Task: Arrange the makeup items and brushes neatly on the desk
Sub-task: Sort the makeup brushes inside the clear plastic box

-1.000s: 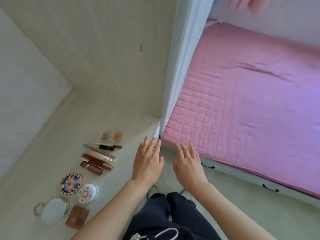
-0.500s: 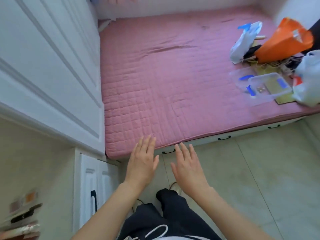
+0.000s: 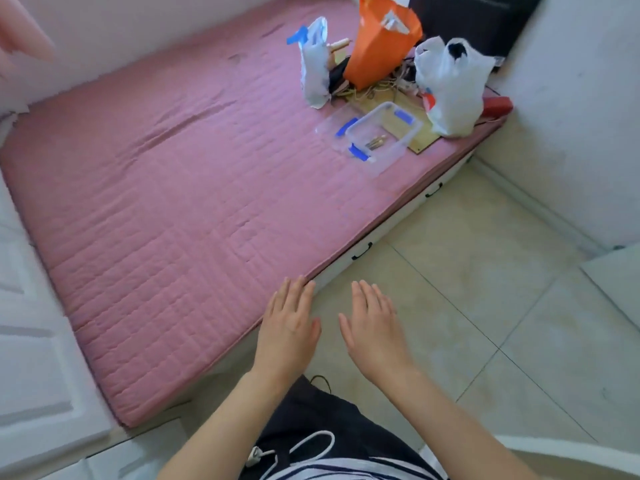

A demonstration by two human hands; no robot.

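While you look down past your own body, both of your hands float palm-down with nothing in them: your left hand (image 3: 289,327) hangs over the near edge of a pink quilted mattress (image 3: 166,209), fingers straight and close together, and your right hand (image 3: 372,329) hangs just beside it over the pale tiled floor (image 3: 485,306), fingers straight and slightly spread.

None of the makeup items or brushes can be seen from here, and neither can the tabletop they belong on; only a white cabinet front (image 3: 31,341) shows at your left.

On the far right corner of the mattress sits a clear plastic storage box (image 3: 382,138) with blue latches, its lid off and lying beside it. Inside rest a few slim gold-coloured pieces, too small to identify. Behind the box stand an orange bag (image 3: 379,39), open at the top, a white plastic bag (image 3: 450,84) and a smaller white bag with blue tape (image 3: 314,64), crowded together among tangled cords; their contents are hidden.

As a judgement, makeup pieces are light, small and smooth-cased, so they slide and roll easily. Pinch tubes and brushes at mid-length, keeping off the bristles, and lift compacts by their rims, since pressed powder cracks if dropped.
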